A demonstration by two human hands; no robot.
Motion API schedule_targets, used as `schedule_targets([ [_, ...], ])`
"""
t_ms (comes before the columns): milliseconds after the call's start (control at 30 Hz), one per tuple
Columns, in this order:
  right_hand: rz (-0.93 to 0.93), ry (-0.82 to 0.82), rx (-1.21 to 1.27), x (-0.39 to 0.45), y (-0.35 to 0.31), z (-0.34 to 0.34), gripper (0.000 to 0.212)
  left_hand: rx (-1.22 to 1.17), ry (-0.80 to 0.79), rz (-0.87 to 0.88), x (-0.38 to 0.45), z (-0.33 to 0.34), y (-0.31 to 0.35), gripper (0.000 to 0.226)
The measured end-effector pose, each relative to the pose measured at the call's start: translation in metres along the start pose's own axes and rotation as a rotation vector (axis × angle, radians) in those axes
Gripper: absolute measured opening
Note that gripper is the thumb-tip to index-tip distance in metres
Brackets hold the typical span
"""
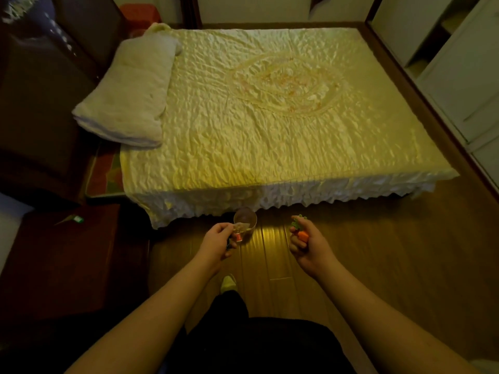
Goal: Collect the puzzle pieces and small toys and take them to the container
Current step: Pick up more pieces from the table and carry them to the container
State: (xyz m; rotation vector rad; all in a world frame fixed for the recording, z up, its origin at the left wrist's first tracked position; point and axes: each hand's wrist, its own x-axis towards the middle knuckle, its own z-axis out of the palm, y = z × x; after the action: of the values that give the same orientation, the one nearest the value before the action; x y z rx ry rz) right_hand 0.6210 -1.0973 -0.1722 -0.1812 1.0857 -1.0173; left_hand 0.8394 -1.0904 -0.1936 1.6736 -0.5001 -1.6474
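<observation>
A clear round container [245,221] stands on the wooden floor [270,255] at the foot of the bed [259,109], at about 12 o'clock from the person's feet. What lies inside it is too dim to tell. The left hand [220,242], at 7 o'clock of the container and touching its near rim, curls its fingers round small toys [238,237], one with a red part, and what looks like a pale puzzle piece [243,227]. The right hand [307,242], at 4 o'clock and well apart from the container, grips an orange toy [303,235] and a green piece [297,224]. A folded quilt [127,93] lies at the bed's 9 o'clock edge.
</observation>
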Motion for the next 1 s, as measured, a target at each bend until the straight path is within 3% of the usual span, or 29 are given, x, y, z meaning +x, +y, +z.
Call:
schedule_targets([
  [233, 0.001, 0.088, -0.019, 0.075, -0.018, 0.046, 0.008, 0.166, -0.035, -0.063, 0.096, -0.008, 0.049, 0.018],
  [467, 0.057, 0.17, -0.078, 0.137, -0.019, 0.046, 0.01, 0.246, -0.007, -0.147, 0.17, 0.003, 0.055, 0.014],
  [600, 0.096, 0.152, -0.084, 0.188, -0.02, 0.034, 0.01, 0.303, 0.006, -0.172, 0.218, 0.012, 0.033, 0.014],
  [767, 0.148, 0.115, 0.082, 0.247, -0.005, 0.005, 0.009, 0.408, 0.042, -0.198, 0.284, 0.021, -0.012, 0.016],
  [1000, 0.165, 0.112, -0.001, 0.321, 0.028, -0.056, 0.015, 0.471, 0.097, -0.25, 0.385, 0.034, -0.084, 0.007],
])
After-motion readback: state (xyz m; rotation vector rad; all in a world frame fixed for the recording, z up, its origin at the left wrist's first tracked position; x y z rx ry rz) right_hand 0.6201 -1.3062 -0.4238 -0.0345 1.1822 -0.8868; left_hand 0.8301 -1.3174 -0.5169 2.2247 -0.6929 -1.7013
